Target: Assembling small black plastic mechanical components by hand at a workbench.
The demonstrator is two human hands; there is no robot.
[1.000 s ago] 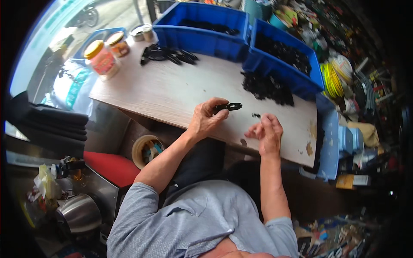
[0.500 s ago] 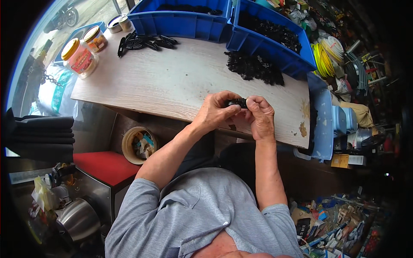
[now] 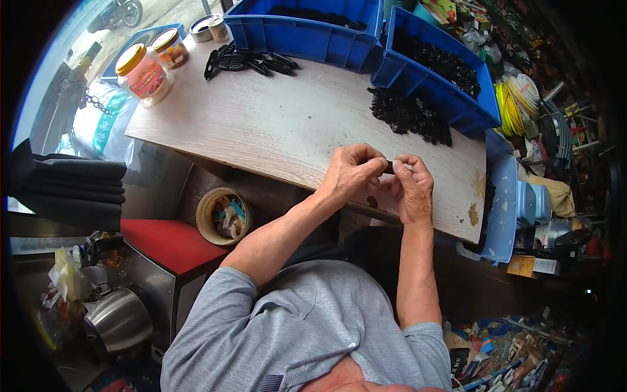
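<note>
Both hands meet over the near edge of the pale wooden table. My left hand is closed, its thumb and fingers pinching one end of a small black plastic part. My right hand pinches the other end between thumb and forefinger. Most of the part is hidden by the fingers, so its exact kind cannot be told. Beyond my right hand lies a heap of small black plastic pieces. Several longer, oval black parts lie in a group at the far left of the table.
Two blue bins holding black pieces line the table's far side. Plastic jars stand at the left edge. A bucket of scraps sits below, beside a red-topped cabinet. A light blue crate adjoins the right end.
The view has shifted, so the whole scene sits farther right. The black part shows less between the fingers, and my left fingers have closed further over it.
</note>
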